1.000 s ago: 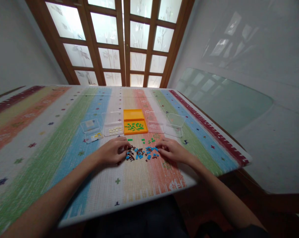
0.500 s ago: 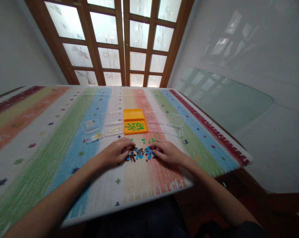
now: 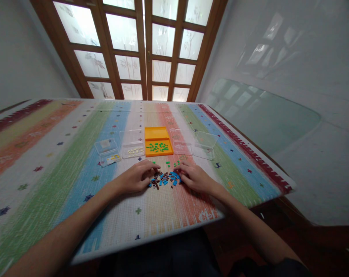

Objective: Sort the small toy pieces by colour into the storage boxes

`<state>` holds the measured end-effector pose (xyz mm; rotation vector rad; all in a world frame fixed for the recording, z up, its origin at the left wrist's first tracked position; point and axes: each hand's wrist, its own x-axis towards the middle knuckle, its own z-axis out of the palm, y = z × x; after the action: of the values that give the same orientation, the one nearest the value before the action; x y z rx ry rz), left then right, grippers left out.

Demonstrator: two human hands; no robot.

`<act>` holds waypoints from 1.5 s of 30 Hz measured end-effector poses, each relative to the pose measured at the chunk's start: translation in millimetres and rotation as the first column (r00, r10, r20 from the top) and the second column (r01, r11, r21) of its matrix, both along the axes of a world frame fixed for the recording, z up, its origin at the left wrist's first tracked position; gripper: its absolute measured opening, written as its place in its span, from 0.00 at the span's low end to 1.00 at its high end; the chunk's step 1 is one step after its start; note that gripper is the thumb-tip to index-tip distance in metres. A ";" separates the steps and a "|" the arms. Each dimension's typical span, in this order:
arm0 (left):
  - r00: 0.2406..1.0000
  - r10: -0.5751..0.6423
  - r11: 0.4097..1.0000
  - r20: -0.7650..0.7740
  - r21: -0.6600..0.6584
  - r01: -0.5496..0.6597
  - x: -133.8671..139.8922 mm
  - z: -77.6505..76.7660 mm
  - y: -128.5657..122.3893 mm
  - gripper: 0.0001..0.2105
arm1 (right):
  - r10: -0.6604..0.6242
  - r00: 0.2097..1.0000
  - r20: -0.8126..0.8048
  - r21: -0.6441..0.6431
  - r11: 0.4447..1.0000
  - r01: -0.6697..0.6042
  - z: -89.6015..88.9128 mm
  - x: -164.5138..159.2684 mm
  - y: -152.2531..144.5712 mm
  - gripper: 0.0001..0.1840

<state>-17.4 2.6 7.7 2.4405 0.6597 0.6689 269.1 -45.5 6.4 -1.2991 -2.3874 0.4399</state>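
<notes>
A loose pile of small blue and brown toy bricks (image 3: 164, 179) lies on the striped tablecloth between my two hands. At its left edge my left hand (image 3: 140, 176) rests on the cloth, fingers reaching over the brown bricks and thumb held apart from them. My right hand (image 3: 194, 176) lies at the other edge, its curled fingers and thumb apart and touching or close beside the blue bricks. Nothing is plainly held in either hand; the fingertips are partly lost among the bricks. Just beyond the pile lie several loose green bricks (image 3: 168, 164).
Behind the pile stands an open orange box (image 3: 159, 155) holding green bricks. To its left are a clear box (image 3: 133, 156) with cream pieces and another clear box (image 3: 110, 163) with yellow pieces. Two clear boxes (image 3: 183, 153) stand on the right. The table's front edge (image 3: 151, 246) is near me.
My left fingers have shifted slightly right over the pile. My right fingers have moved slightly left, and some blue bricks beside them have shifted.
</notes>
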 end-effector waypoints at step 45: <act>0.997 -0.075 0.997 -0.012 0.021 0.076 -0.8 2.9 -6.0 0.31 | 0.085 0.976 -0.198 -0.091 0.990 -0.105 0.6 -9.6 -10.8 0.29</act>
<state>-18.2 -3.4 10.5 2.4769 0.5643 0.6360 259.5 -56.2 7.0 -1.1293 -2.2950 0.6905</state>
